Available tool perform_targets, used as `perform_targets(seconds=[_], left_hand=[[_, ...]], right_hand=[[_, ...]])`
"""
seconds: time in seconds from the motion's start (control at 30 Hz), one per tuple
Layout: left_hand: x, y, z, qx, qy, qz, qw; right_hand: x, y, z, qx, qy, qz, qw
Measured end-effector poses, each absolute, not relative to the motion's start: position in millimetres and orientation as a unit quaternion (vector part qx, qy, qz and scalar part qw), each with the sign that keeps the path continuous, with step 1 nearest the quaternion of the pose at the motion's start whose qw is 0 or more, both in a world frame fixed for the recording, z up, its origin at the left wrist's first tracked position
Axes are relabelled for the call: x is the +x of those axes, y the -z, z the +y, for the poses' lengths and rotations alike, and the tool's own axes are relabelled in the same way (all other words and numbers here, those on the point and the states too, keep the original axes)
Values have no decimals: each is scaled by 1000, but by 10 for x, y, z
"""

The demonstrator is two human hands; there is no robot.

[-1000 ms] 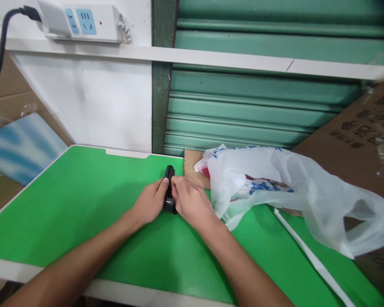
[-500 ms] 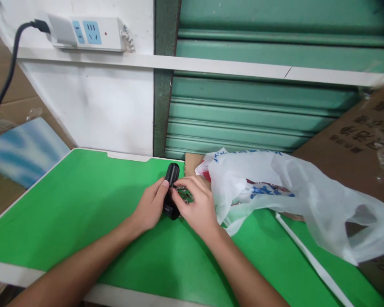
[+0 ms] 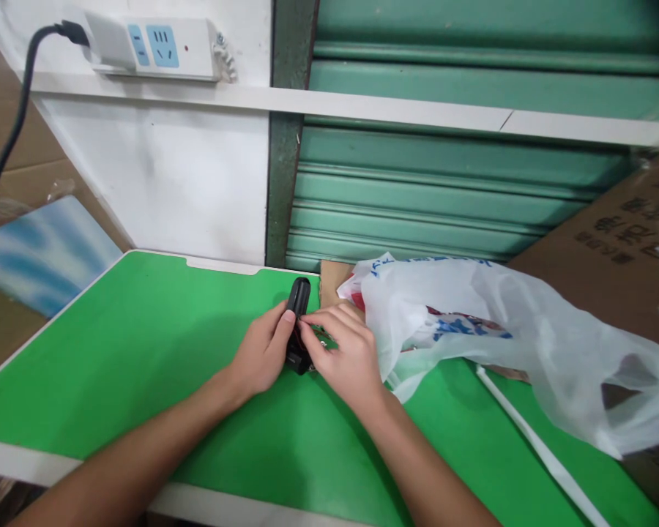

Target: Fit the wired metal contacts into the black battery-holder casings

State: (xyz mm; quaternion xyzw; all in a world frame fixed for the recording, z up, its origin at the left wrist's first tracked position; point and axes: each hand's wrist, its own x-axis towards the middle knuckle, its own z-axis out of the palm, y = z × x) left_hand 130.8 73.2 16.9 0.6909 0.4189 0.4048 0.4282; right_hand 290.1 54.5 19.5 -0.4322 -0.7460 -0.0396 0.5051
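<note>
A black oblong device (image 3: 299, 294) with rounded ends stands out against the green tabletop, its long side pointing away from me. My left hand (image 3: 263, 348) is closed around its left side, thumb lying along the top. From the right, my right hand (image 3: 343, 348) comes in with thumb and forefinger pinched together at the device's middle. Whatever sits between those fingertips is too small to make out. Thin reddish strands and small shiny bits show under the right fingers, partly hidden by them.
A crumpled white plastic bag (image 3: 417, 307) lies right of my hands, near a white strip (image 3: 538, 439). Behind stand a green shutter (image 3: 417, 168) and a wall socket strip (image 3: 170, 47) with a black cable (image 3: 19, 124). A cardboard box (image 3: 598, 241) leans at right.
The whole view has shifted slightly. My right thumb and forefinger have drawn closer together at the device's middle, while my left hand keeps its hold.
</note>
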Motion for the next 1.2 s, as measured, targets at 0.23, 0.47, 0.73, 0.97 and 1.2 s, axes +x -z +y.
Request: perform_targets(seconds=[0.23, 0.47, 0.73, 0.97, 1.2], left_hand=[[1323, -156, 770, 670, -401, 412, 469], [1185, -197, 793, 717, -402, 363, 440], [1142, -192, 865, 777, -348, 372, 370], [1131, -193, 867, 753, -363, 366, 409], [1124, -224, 865, 743, -365, 365, 426]], right_hand=[[2953, -213, 586, -441, -88, -722, 526], [2936, -120, 661, -475, -327, -555, 599], [2892, -101, 647, -445, -370, -575, 578], [2911, -63, 623, -446, -363, -590, 566], [2946, -112, 622, -427, -382, -603, 555]])
